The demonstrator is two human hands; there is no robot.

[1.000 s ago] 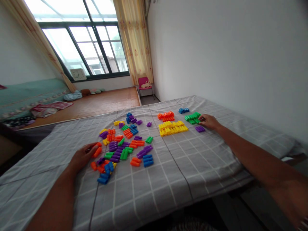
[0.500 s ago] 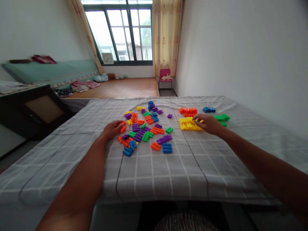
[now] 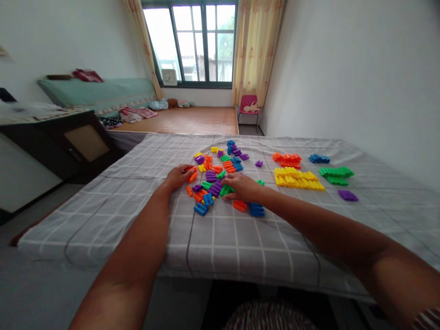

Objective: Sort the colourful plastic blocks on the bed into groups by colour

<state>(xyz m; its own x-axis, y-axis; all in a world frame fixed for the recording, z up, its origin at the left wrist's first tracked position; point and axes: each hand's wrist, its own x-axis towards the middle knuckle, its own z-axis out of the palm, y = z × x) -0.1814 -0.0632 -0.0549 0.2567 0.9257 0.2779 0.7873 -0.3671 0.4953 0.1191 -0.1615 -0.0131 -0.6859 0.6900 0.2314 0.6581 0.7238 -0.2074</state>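
Two bare hands work over a grey checked cloth (image 3: 220, 243) in the head view, which I follow from my distant post. Left of centre in the frame, the left hand (image 3: 179, 177) touches an orange piece (image 3: 193, 177) at the near-left edge of a loose spread of coloured pieces (image 3: 216, 188); its fingers curl close together, and I cannot tell whether they pinch it. At mid-frame, the right hand (image 3: 243, 187) comes in from the right, thumb and forefinger spread apart about a green piece (image 3: 225, 190) among the purple ones. Just below that wrist I see a second orange piece (image 3: 239, 206) and a blue piece (image 3: 257, 210).

Right of centre, well apart from both hands, colours stand grouped: an orange stack (image 3: 287, 160) behind a longer yellow stack (image 3: 299, 178), then a blue cluster (image 3: 319, 158), a green stack (image 3: 336, 175) and a flat purple group (image 3: 348, 195). Across the top of the frame I make out a curtained window (image 3: 189, 43) and a pink chair (image 3: 248, 101); a dark cabinet (image 3: 51, 137) fills the left edge.
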